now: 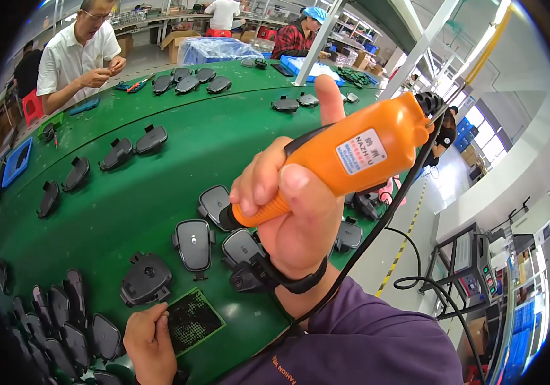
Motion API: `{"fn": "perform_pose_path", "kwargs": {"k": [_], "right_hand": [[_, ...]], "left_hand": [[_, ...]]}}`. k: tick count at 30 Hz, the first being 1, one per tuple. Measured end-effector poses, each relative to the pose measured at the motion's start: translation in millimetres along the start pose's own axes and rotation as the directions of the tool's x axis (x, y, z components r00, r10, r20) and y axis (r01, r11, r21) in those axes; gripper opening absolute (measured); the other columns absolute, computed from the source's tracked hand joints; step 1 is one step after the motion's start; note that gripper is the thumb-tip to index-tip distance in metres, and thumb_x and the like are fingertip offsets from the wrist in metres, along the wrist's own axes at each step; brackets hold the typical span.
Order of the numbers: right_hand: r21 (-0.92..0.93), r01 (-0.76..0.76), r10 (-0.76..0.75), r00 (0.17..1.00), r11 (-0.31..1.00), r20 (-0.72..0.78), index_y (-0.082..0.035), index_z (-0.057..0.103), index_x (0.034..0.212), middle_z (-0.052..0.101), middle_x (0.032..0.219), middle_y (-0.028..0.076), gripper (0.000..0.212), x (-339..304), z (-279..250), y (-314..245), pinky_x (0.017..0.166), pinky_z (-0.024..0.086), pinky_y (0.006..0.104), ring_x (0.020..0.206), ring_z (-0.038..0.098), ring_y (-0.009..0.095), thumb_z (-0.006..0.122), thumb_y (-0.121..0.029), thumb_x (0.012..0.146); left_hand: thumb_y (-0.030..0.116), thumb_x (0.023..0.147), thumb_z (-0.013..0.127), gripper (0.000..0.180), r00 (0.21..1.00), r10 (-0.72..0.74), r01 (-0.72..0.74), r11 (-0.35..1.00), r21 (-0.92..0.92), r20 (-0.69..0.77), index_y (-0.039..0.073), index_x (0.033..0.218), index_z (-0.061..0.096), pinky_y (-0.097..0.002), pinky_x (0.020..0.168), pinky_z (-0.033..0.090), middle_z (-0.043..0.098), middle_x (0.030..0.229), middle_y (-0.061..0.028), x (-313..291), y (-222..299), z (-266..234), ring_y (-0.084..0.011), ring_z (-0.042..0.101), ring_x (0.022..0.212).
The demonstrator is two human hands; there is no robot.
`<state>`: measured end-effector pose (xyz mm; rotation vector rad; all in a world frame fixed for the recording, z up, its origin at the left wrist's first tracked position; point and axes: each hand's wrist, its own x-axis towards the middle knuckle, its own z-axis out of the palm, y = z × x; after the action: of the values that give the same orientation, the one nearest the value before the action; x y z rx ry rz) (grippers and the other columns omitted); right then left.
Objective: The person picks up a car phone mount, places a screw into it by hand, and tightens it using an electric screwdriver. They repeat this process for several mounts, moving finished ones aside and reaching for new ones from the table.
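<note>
My right hand [304, 205] is raised, wrapped round an orange electric screwdriver [387, 128]. Its index finger points upward, and the dark tip end slants down to the left. A black cord runs from the tool's back end. On the bench's near edge, my left hand [149, 340] is closed, thumb and fingers together beside a green-edged tray [214, 309] of small black pieces. Whatever those fingers hold is hidden. Just beyond lies a black phone-holder-like part [146, 279], back up. A similar grey-faced holder [194, 245] lies face up nearby.
Many more holders [63, 314] are heaped at the lower left of the green bench [236, 147], with others in rows farther off. A co-worker in a white shirt [76, 54] sits across. The black cord [384, 218] hangs at my right; a metal post [318, 42] rises at the back.
</note>
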<state>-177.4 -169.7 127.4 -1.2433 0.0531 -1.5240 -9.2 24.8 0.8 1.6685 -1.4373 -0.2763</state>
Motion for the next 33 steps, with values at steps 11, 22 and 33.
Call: {"fn": "perform_pose_path", "kwargs": {"k": [11,22,33], "right_hand": [[0.037,-0.051,0.049,0.998,0.998,0.035,-0.009,0.006,0.159,0.058,0.071,0.005,0.093,2.8,4.8,11.7,0.055,0.051,0.0298,0.056,0.057,0.013,0.062,-0.004,0.085],[0.196,-0.34,0.278,0.917,0.92,0.286,-0.003,0.043,0.118,0.05,0.064,0.004,0.043,-40.6,42.2,26.2,0.056,0.051,0.0356,0.053,0.052,0.017,0.068,-0.025,0.09],[0.174,-0.513,0.408,0.81,0.84,0.421,-0.004,0.044,0.113,0.052,0.063,0.005,0.045,-48.6,79.0,50.1,0.058,0.053,0.0374,0.055,0.055,0.019,0.073,-0.027,0.089]], "left_hand": [[-0.01,0.08,0.067,0.034,0.961,-0.237,0.21,0.961,-0.182,-0.141,-0.001,0.112,0.066,-0.029,0.077,0.051,0.068,0.087,-0.0078,10.5,28.9,-22.6,-0.0176,0.066,0.082],[-0.005,0.077,0.075,0.037,0.992,0.017,-0.042,0.979,-0.199,-0.122,0.003,0.113,0.069,-0.0338,0.079,0.053,0.074,0.092,-0.0111,14.4,2.2,-18.3,-0.0253,0.07,0.084],[-0.001,0.083,0.072,0.034,0.989,0.062,-0.103,0.943,-0.317,-0.138,0.004,0.117,0.069,-0.0368,0.075,0.053,0.069,0.085,-0.0091,19.7,-11.4,-26.7,-0.0273,0.065,0.08]]}}
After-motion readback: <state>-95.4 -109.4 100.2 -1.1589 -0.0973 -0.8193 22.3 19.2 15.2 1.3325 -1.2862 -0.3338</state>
